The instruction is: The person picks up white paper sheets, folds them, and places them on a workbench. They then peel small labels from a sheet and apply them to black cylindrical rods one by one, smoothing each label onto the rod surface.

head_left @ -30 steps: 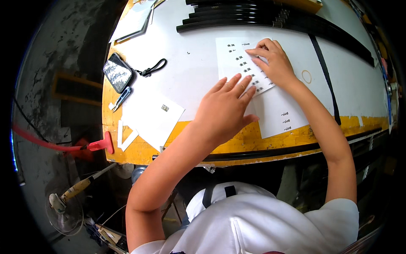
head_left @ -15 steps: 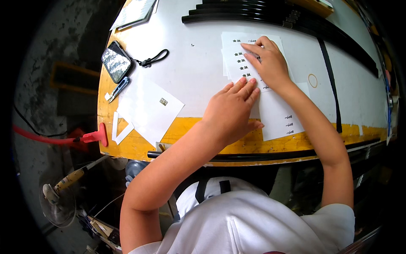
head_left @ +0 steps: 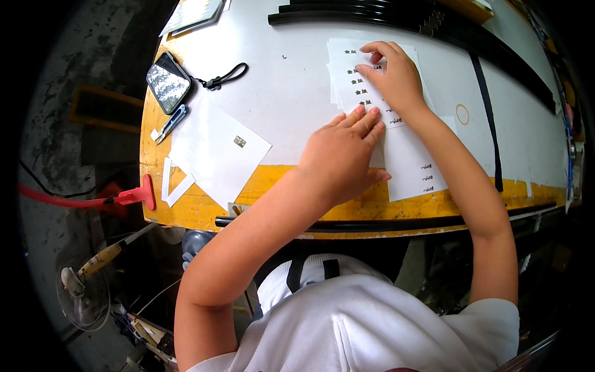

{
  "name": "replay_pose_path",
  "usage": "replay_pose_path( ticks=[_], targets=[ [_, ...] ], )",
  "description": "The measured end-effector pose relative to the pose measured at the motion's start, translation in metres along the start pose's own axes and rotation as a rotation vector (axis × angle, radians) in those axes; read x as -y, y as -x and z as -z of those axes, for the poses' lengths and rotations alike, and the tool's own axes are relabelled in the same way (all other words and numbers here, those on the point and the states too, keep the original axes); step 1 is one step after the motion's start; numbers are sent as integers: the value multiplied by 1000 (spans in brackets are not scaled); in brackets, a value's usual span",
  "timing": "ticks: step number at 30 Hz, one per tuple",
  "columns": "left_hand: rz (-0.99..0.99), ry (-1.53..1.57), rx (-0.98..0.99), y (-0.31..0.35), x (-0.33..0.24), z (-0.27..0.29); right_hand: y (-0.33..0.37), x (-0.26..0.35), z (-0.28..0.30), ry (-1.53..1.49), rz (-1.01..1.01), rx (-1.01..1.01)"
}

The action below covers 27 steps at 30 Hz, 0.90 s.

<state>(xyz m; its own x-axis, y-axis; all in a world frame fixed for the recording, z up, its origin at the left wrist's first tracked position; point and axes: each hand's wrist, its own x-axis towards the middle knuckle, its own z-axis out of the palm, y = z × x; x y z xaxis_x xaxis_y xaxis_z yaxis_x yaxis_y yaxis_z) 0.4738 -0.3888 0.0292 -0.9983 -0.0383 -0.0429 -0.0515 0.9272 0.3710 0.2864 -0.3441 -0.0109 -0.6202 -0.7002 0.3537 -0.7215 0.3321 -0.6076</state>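
Observation:
White sheets with rows of small dark printed marks lie overlapped on the table, the upper sheet (head_left: 347,77) uppermost in the stack. My left hand (head_left: 344,152) rests palm down, its fingers stretched out over the lower left edge of that sheet. Over the sheet's upper part is my right hand (head_left: 400,77), thumb and forefinger curved and apart, with nothing visible between them. Its other fingers are partly hidden. Toward me, a second printed sheet (head_left: 409,167) extends below the stack, partly covered by my right forearm.
At left lie a phone (head_left: 169,84) with a black wrist strap (head_left: 226,77), a blue cutter (head_left: 172,123) and a white sheet (head_left: 217,155) with a small gold sticker. Black tubes (head_left: 347,15) line the back. A black rod (head_left: 384,226) runs along the front edge.
My right thumb and forefinger have spread wider apart, and the hand has lifted slightly from the printed marks. The left hand stays on the sheet. The whole view has shifted a little.

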Motion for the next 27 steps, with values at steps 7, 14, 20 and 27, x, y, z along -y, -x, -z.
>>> replay_pose_path(
  ticks=[7,14,20,27],
  targets=[
    [16,14,31,1,0,0,8,10,-5,169,6,17],
    [38,21,38,1,0,0,16,3,1,84,82,46],
    [27,30,15,1,1,-2,14,4,-5,128,113,11],
    [30,30,-9,1,1,-3,18,3,-2,138,158,33]
  ],
)
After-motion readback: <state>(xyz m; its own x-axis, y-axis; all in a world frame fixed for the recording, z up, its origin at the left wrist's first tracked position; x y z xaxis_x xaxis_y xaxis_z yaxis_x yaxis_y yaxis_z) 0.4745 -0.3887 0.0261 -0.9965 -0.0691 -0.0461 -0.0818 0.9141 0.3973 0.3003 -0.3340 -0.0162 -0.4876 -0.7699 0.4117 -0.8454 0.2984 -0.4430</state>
